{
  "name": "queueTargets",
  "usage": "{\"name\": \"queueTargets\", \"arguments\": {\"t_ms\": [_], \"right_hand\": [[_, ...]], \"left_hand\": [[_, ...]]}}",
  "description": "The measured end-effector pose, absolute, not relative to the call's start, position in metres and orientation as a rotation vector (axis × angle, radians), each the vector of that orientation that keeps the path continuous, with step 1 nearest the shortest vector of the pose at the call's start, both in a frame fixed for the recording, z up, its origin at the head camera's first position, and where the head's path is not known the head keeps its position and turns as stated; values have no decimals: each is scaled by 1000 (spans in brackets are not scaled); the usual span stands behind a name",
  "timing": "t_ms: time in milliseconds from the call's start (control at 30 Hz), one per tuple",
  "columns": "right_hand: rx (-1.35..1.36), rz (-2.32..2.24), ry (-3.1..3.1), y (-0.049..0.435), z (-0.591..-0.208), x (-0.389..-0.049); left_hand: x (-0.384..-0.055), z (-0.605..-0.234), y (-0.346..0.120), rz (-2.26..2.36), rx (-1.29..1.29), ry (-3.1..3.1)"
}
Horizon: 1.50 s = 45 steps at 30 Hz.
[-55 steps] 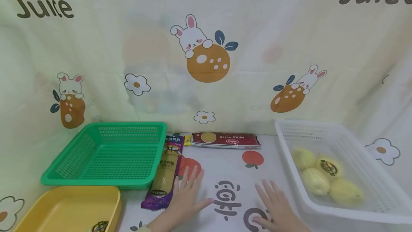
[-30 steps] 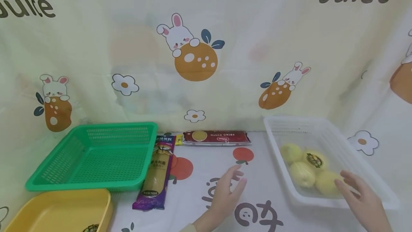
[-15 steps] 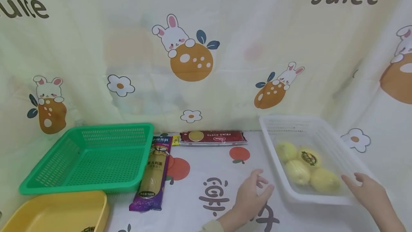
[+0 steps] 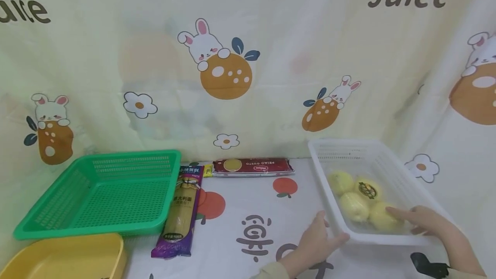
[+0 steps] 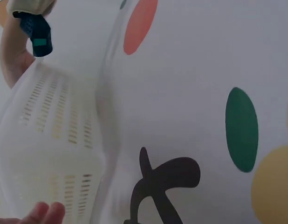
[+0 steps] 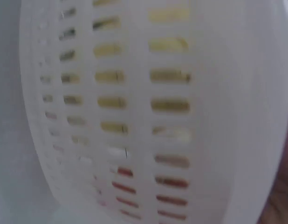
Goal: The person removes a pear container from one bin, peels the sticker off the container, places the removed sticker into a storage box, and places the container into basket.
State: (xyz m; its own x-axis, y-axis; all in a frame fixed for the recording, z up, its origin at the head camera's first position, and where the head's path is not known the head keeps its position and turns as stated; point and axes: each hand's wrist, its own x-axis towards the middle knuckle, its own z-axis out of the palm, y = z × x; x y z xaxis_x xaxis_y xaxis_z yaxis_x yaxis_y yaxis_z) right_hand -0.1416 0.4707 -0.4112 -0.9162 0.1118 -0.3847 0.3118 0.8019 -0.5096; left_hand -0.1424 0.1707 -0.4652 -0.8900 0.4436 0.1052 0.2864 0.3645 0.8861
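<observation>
Several pale yellow fruits [image 4: 354, 206] lie grouped in the white plastic basket [image 4: 381, 239] on the right; one carries a dark round label. Over the basket's front right rim reaches my right hand [image 4: 426, 223], its index finger stretched to the nearest fruit, its other fingers bent and partly hidden. My left hand [image 4: 315, 240] is at the front left corner, fingers along the outer side and thumb tip at the rim. In the left wrist view, its fingertips [image 5: 48, 214] show beside the slotted wall [image 5: 51, 154]. The right wrist view is mostly basket wall [image 6: 209, 116].
A green basket [image 4: 97, 232] stands at the left, with a yellow tray [image 4: 66, 244] in front of it. Beside the green basket lies a purple-ended pasta packet [image 4: 180, 214]. A dark red packet [image 4: 253, 167] lies along the back by the printed curtain [image 4: 271, 111].
Both hands have left the tablecloth and moved right to the white basket. The right index finger now reaches a fruit; the left hand has come to the corner. The view has turned right.
</observation>
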Motion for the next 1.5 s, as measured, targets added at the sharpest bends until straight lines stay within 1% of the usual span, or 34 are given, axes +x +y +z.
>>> {"name": "queueTargets", "arguments": {"t_ms": [100,233,433,600,733,967,1233,1400,1500], "right_hand": [[235,-1030,2534,476,-416,-141],[197,-1211,2365,480,-419,-139],[300,-1158,2376,480,-414,-141],[316,-1136,2390,476,-412,-147],[362,-1141,2439,475,-416,-147],[390,-1390,2372,480,-417,-142],[329,-1505,2390,481,-414,-142],[274,-1634,2269,482,-415,-138],[290,-1648,2182,485,-417,-136]], "left_hand": [[-142,-468,173,1608,702,2414],[-140,-466,176,1798,635,2193],[-142,-468,190,1965,584,2082],[-145,-468,197,2060,555,2044],[-145,-470,195,2051,568,2042],[-144,-475,192,1983,610,2044],[-143,-481,186,1849,673,2205],[-144,-480,183,1845,721,2251],[-144,-482,184,1877,732,2200]]}}
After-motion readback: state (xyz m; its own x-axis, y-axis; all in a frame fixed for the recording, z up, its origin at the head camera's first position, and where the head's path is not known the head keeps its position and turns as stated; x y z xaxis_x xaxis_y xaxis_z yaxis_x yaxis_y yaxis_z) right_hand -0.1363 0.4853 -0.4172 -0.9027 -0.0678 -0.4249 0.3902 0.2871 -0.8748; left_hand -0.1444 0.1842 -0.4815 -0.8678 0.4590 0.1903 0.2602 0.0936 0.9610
